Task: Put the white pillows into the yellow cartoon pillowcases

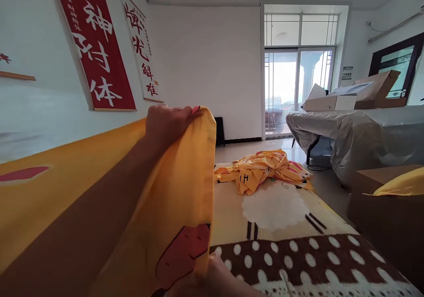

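A yellow cloth (pixel 185 186) with pink printed shapes hangs stretched upright in front of me, its hemmed edge running down the middle of the view. My left hand (pixel 168 121) is closed on the top corner of that edge, with the forearm crossing in front of the cloth. Low down, my right hand (pixel 220 275) grips the same edge near the bottom of the view; its fingers are partly hidden by the cloth. The rest of the cloth extends off to the left.
Beyond it lies a patterned blanket (pixel 274 208) with a crumpled yellow printed cloth bundle (pixel 265 167) at its far end. To the right stand a brown box (pixel 371 186) with yellow fabric (pixel 402 183) on it and a plastic-covered table (pixel 361 129) bearing open cartons (pixel 344 103).
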### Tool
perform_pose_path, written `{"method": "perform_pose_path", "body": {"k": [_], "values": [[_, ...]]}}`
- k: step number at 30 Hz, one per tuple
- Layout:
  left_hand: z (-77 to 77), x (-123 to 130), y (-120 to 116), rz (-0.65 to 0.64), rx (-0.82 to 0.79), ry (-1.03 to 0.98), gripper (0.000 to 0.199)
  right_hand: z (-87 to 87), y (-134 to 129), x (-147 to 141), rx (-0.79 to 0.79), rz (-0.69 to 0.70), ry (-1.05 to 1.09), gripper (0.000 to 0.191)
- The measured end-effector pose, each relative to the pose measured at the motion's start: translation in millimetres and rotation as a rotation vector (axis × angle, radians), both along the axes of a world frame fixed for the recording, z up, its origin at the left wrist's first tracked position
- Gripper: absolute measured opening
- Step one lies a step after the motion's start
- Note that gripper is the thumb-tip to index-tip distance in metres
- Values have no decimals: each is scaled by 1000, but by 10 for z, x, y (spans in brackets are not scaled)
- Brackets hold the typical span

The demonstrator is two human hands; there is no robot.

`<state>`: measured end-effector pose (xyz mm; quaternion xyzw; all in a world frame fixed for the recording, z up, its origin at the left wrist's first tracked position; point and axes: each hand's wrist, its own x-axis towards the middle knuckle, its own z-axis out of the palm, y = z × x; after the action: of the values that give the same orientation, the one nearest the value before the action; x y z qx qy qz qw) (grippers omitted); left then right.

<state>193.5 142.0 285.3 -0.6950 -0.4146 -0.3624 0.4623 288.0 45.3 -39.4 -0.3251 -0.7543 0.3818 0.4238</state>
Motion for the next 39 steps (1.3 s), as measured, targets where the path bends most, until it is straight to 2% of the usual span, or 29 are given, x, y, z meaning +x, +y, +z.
{"method": "perform_pose_path", "body": {"k": [3,6,9,12,15,18,20,22,24,28,32,39], "values": [[-170,129,31,18,-61,-22,53,7,268,315,-19,-19,-56,23],[-291,126,78,14,-115,-25,51,-89,665,786,-215,-239,-56,23],[-304,39,140,17,-161,-35,50,-226,911,1090,-248,-276,-87,25],[-258,18,135,14,-190,-50,51,-220,934,1192,-230,-221,-83,27],[-218,115,38,26,-268,-37,52,9,814,1195,-202,-115,43,35],[-231,276,-140,2,-282,-21,49,293,658,1079,-126,-4,389,50],[-269,384,-287,-43,-206,-45,47,393,573,940,-90,-45,563,40],[-313,468,-427,-85,-134,-82,48,404,518,805,-86,-159,557,22],[-342,509,-532,-136,-99,-78,51,365,492,723,-88,-246,435,19],[-320,446,-588,-219,-56,-18,55,296,492,709,-87,-313,214,15],[-239,326,-541,-225,16,-35,54,262,518,725,-80,-316,240,11],[-180,291,-481,-186,24,-40,53,232,548,710,-138,-256,301,23]]}}
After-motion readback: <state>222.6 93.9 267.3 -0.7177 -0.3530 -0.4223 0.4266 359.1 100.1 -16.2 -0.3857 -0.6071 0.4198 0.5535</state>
